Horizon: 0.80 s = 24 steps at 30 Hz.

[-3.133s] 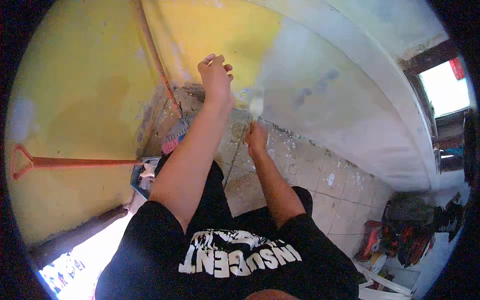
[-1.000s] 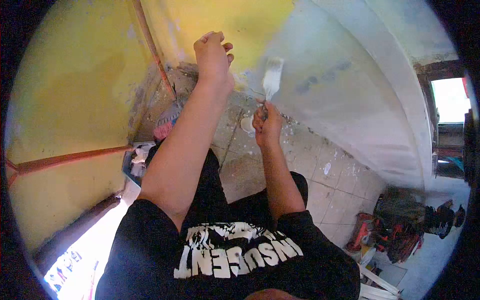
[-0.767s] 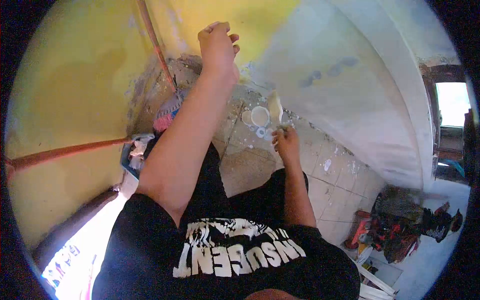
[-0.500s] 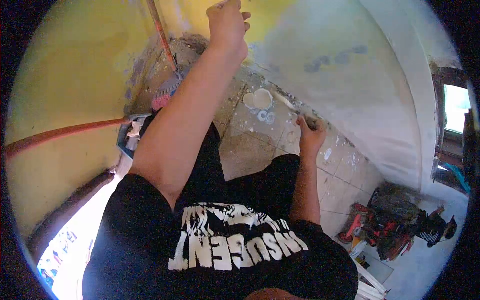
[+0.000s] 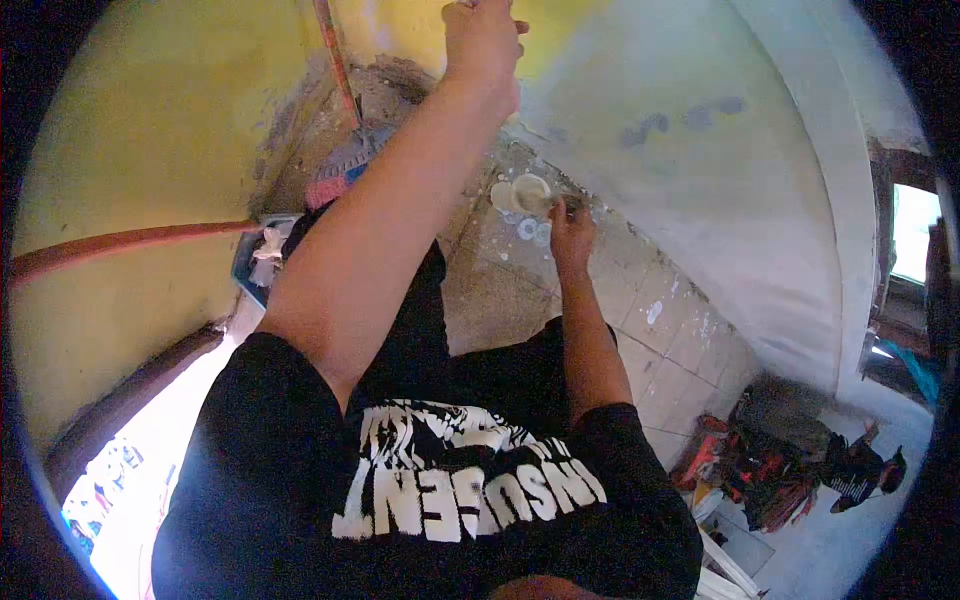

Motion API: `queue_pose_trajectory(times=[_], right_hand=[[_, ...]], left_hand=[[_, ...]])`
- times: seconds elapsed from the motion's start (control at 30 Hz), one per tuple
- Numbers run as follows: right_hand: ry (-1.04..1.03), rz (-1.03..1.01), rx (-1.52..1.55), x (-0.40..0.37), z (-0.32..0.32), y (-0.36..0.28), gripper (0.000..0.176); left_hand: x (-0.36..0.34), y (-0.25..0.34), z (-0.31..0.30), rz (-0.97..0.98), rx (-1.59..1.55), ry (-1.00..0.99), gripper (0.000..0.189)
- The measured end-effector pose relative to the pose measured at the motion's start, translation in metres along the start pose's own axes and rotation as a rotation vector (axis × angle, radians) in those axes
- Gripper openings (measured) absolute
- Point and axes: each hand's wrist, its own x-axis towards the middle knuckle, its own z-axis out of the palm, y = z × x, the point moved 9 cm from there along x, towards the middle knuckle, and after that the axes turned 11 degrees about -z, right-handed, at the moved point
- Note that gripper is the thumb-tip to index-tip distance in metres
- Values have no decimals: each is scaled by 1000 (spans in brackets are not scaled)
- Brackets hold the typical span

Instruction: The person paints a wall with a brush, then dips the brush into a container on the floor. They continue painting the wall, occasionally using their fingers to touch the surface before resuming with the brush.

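round tub: 1; broom: 1; dustpan: 1; T-shirt: 1

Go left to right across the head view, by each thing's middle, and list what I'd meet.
Orange-red pole, broom head, left hand, round white tub, right hand, bright window opening.

Tub sits on the floor, right hand just right of it. Broom is off left by the corner, dustpan further left, pile of stuff way right.
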Motion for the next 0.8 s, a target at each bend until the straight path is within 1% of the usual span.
queue_pose_trajectory(times=[0.07, 0.13, 0.17, 0.23, 0.3, 0.37, 0.4, 0.47, 0.5, 0.57, 0.6, 0.67, 0.7, 0.77, 0.8], right_hand=[[-6, -114, -37, 2, 16, 7, 24], [24, -85, -17, 4, 28, 24, 22], [49, -54, 5, 3, 31, 33, 21], [25, -62, -12, 7, 35, 31, 21], [1, -71, -32, 9, 37, 30, 20], [22, -182, -140, 11, 33, 19, 21], [23, -181, -141, 11, 32, 19, 21], [-30, -70, 5, 12, 38, 29, 26], [-28, -70, 4, 11, 41, 33, 26], [13, -79, -92, 11, 42, 39, 25], [15, -80, -92, 11, 42, 41, 25], [53, -75, 48, 11, 39, 46, 26], [53, -76, 48, 10, 41, 52, 26], [26, 16, 240, 7, 51, 72, 16], [25, 15, 241, 7, 47, 69, 16]], left_hand=[[1, 2, 1, 19, -31, -30, 29], [4, -2, -5, -41, -40, 47, 32], [13, -6, -6, -41, -38, 43, 32], [32, -7, -5, 92, -178, -41, 24], [38, -10, -7, 96, -182, -75, 24], [40, -9, -6, 99, -187, -110, 23], [41, -10, -7, 94, -178, -92, 23], [44, -9, -8, 90, -168, -78, 22], [44, -9, -9, 90, -164, -84, 22], [46, -9, -7, 91, -160, -93, 22], [43, -9, -9, 84, -158, -58, 21], [39, -6, -11, 77, -156, -24, 21], [39, -7, -11, 71, -168, -35, 21], [39, -7, -12, 67, -180, -46, 20], [38, -7, -11, 76, -186, -67, 20]])
